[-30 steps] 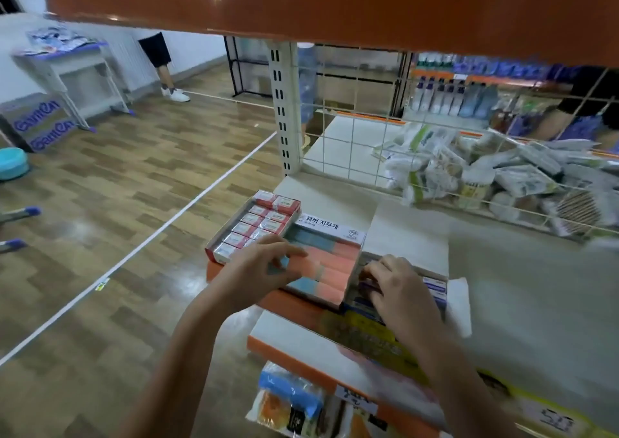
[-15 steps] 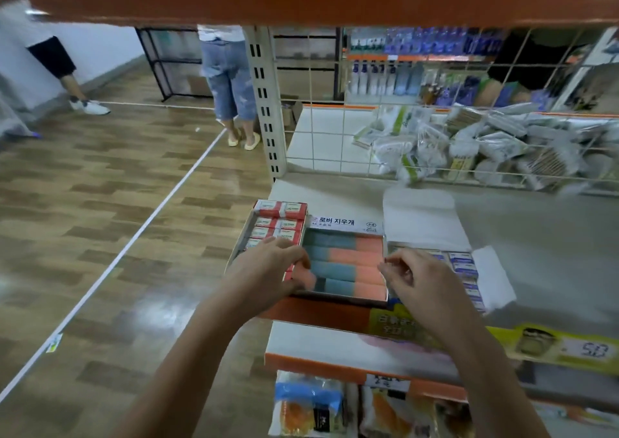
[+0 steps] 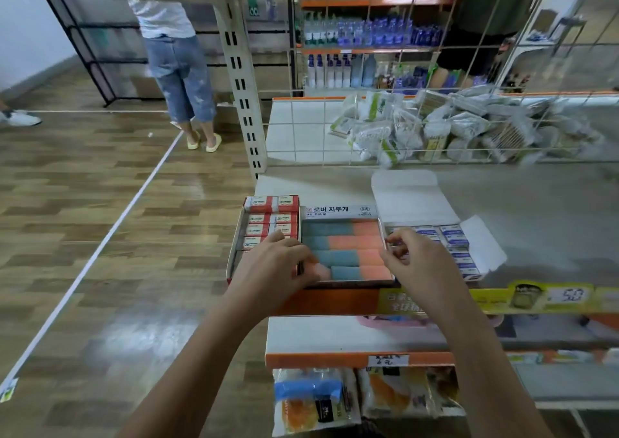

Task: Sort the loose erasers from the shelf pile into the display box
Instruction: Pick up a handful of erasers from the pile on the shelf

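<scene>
The display box of blue-and-orange erasers sits on the shelf front, between two other boxes. My left hand is at its front left corner, with the fingers curled on a pink eraser lying there at a slant. At the box's right wall my right hand hovers with curled fingers, thumb and forefinger close to the rim. Whether they pinch it I cannot tell. No loose pile of erasers shows.
A red box of red-and-white erasers stands to the left, and an open-lidded box of white-and-blue erasers to the right. A wire grid backs the shelf, with bagged goods behind. A person stands in the aisle.
My right hand has come off the right-hand box and risen to the middle box's right wall. My left hand stays at the front left corner. The view has tilted up.
</scene>
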The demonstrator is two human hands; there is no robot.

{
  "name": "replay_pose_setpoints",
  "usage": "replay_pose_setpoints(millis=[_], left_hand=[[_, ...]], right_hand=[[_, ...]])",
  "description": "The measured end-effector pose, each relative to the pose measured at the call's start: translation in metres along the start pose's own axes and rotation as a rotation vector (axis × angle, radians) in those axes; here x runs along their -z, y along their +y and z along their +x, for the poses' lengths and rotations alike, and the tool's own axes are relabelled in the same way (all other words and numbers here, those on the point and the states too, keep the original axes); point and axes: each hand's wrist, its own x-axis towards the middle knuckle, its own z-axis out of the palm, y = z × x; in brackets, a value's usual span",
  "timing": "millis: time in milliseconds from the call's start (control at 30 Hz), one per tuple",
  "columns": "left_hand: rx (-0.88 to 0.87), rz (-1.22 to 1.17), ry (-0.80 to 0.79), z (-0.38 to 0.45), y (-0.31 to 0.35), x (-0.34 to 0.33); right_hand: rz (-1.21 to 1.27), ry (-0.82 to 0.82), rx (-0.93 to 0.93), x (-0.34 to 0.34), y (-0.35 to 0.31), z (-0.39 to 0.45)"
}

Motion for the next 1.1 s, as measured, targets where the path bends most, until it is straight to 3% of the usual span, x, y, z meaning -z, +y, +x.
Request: replay_pose_setpoints(millis=[267,433,633,867,1100], left_hand=[[-0.112,0.123,-0.137,0.008,0.001,0.007],[-0.124,0.153,-0.204,0.022,0.008,0.015],[-0.216,0.146,-0.129,0.056,0.033,0.02],[-0.375,0.141,-0.004,0.11,0.142,-0.011],[-0.52,0.126,-0.02,0.153,0.293,-0.061]], right_hand=[[0.01,0.05,-0.033,-0.005,-0.001,-0.003],[0.011,-0.01,-0.043,-0.001,-0.004,-0.001],[0.024,-0.054,-0.039,0.02,0.008,0.006],[-0.237,0.056,0.044,0.081,0.074,0.005],[-0.347,0.045,-0.149,0.167,0.193,-0.025]])
